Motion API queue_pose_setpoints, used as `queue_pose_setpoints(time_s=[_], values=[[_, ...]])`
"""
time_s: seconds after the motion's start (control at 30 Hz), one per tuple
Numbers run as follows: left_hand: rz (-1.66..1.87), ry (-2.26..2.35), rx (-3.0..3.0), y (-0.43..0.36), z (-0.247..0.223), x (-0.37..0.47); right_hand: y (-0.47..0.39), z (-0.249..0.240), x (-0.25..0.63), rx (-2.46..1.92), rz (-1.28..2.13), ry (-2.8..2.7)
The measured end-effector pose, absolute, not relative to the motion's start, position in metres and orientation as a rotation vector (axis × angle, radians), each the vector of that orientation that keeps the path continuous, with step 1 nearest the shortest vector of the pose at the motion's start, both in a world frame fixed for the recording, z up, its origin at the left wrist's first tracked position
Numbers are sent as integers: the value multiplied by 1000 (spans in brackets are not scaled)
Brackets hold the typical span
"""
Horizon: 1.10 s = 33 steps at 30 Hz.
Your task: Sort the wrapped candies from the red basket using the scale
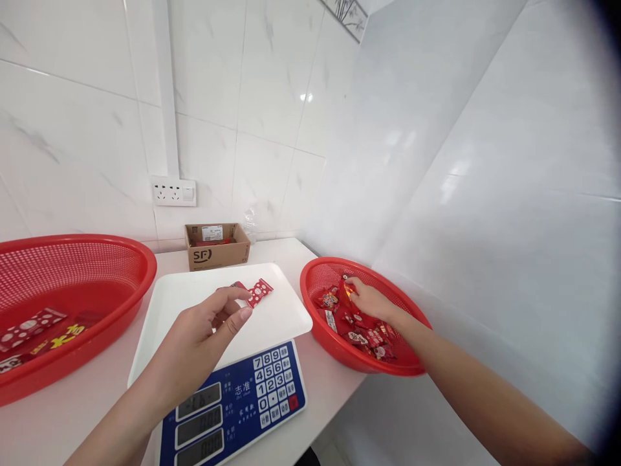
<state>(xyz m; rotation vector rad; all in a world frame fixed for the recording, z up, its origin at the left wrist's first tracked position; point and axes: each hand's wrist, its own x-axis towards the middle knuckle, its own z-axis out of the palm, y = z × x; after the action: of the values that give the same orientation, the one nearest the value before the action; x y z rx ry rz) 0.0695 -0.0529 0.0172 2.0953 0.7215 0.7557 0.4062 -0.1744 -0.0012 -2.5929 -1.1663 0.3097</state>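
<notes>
My left hand (213, 323) is over the white pan (169, 291) of a digital scale (237, 401). Its thumb and index fingertips close on the corner of a small red packet with white dots (260, 291). Behind the index finger, part of another red packet (237, 285) peeks out. My right hand (369, 299) reaches into the right red basket (310, 278), its fingers pinched on a shiny red packet (347, 288). Several red packets (366, 336) lie loose beneath that hand.
At left stands a larger red basket (140, 259) with a few red packets (33, 330) inside. A cardboard box (218, 255) holding something red sits behind the scale, by the tiled wall (208, 129). The right basket overhangs the table's (330, 388) right edge.
</notes>
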Motion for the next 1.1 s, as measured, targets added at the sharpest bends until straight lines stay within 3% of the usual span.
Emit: queue_pose_setpoints(time_s=[0.17,0.27,0.47,0.7,0.83,1.1], values=[[723,688,2084,-57,20,71,-173,39,361,-2251,377,-1127],[713,632,2041,-64,22,72,-178,59,316,-1762,689,-1115],[660,426,1793,-72,26,71,-183,68,247,-1490,945,-1286],[962,498,1580,-64,28,69,-143,43,231,-1281,759,-1219],[1081,541,1493,-58,25,66,-122,34,223,-1123,825,-1156],[1140,573,1378,-49,26,64,-110,40,214,-1252,638,-1242]])
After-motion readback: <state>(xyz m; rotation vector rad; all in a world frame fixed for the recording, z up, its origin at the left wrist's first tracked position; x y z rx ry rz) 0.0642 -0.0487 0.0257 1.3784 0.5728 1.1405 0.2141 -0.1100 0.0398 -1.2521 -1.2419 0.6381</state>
